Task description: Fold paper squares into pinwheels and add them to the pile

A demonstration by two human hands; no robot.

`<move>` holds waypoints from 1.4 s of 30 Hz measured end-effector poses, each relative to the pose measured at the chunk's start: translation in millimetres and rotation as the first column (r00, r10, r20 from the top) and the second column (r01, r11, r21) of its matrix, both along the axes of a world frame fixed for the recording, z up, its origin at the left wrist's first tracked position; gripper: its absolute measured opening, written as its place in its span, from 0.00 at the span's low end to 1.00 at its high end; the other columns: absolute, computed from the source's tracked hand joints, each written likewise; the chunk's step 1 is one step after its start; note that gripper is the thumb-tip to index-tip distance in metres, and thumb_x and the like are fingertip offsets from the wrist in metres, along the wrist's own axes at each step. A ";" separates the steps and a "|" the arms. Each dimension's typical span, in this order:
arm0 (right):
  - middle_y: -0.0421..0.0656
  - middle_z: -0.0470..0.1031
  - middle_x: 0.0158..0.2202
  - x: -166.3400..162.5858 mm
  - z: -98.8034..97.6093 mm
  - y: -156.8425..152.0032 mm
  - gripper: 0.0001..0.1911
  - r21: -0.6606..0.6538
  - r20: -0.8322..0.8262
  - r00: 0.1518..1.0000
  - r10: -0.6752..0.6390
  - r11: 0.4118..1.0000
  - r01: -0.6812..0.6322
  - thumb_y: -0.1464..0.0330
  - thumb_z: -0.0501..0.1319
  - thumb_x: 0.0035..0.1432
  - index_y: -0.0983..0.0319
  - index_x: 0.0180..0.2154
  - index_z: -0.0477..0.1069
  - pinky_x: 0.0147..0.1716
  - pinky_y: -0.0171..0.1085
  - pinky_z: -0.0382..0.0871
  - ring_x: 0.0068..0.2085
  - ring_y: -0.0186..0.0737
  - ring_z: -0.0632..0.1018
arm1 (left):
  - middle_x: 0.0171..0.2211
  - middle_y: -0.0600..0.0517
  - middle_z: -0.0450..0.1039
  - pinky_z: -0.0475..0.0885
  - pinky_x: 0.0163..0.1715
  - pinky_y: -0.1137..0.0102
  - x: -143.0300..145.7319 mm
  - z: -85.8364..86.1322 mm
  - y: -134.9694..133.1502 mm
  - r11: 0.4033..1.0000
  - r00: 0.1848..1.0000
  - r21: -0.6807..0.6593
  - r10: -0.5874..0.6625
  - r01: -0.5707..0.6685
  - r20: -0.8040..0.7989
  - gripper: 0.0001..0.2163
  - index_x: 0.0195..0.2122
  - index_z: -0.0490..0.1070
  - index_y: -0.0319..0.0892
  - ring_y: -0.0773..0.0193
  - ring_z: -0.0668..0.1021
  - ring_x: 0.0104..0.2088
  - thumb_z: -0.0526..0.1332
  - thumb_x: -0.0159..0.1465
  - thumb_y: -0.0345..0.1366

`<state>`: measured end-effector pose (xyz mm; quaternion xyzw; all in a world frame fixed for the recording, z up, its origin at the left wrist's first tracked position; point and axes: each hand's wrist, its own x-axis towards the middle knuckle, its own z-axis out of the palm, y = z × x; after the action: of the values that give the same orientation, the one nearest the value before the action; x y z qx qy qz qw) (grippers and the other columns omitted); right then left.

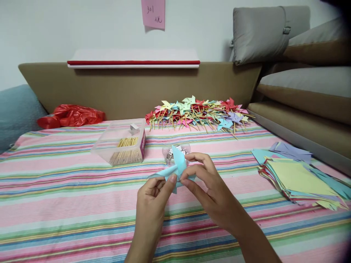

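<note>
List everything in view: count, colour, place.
Folded paper: one, light blue, centre
Tub: one, clear, behind folded paper
Box: one, clear, left of tub
Sticks: many, tan, in box
Pinwheels: many, multicoloured, at back
Sheets: many, multicoloured, right
Bag: one, red, back left
Cloth: one, striped, beneath
Cushions: several, grey, brown, right
Bolster: one, blue, left
Backrest: one, brown, rear
Strip: one, red, white, atop backrest
Note: one, pink, on wall
Left hand: one, bare, centre
Right hand: one, bare, centre

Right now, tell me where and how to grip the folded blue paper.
Probably pinch the folded blue paper at its gathered middle, coming from the near side: its thin flaps spread outward, one pointing up, and would likely bend.
</note>
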<state>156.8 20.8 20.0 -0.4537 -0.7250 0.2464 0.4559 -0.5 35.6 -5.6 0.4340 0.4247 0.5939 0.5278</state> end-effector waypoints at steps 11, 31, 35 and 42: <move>0.44 0.59 0.56 -0.3 -0.9 -1.2 0.07 -0.029 -0.037 0.999 0.029 0.999 -0.030 0.65 0.54 0.70 0.54 0.40 0.70 0.63 0.42 0.56 0.63 0.43 0.62 | 0.24 0.53 0.75 0.70 0.28 0.76 -1.1 2.5 -0.4 1.000 1.000 0.006 0.000 0.000 -0.024 0.09 0.26 0.78 0.42 0.68 0.74 0.27 0.72 0.57 0.39; 0.41 0.68 0.41 -3.7 2.3 1.2 0.06 -0.072 -0.190 0.981 0.028 0.997 -0.042 0.70 0.57 0.68 0.59 0.36 0.69 0.49 0.38 0.65 0.45 0.38 0.72 | 0.25 0.52 0.79 0.74 0.28 0.76 -2.2 5.0 -1.7 0.994 0.978 0.109 0.021 0.002 -0.207 0.08 0.29 0.80 0.42 0.66 0.78 0.28 0.70 0.59 0.41; 0.41 0.69 0.40 -3.9 1.1 1.9 0.06 -0.085 -0.205 0.979 -0.002 0.996 -0.016 0.70 0.57 0.68 0.59 0.36 0.69 0.49 0.38 0.66 0.45 0.38 0.72 | 0.29 0.53 0.79 0.74 0.33 0.75 -2.3 2.9 -4.0 0.978 0.949 0.208 0.048 0.019 -0.312 0.06 0.33 0.81 0.45 0.65 0.79 0.31 0.68 0.62 0.40; 0.41 0.70 0.40 -5.9 0.9 3.2 0.04 -0.018 -0.196 0.981 -0.003 1.000 0.000 0.72 0.58 0.66 0.59 0.36 0.69 0.48 0.37 0.66 0.45 0.38 0.73 | 0.37 0.54 0.81 0.75 0.40 0.72 -2.4 -1.4 -3.5 0.970 0.944 0.241 0.066 0.015 -0.323 0.06 0.41 0.80 0.48 0.62 0.81 0.39 0.68 0.63 0.38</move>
<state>150.9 24.0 20.9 -0.4320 -0.6741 0.2960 0.5210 -2.9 32.1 -7.0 0.5821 0.4375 0.5668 0.3855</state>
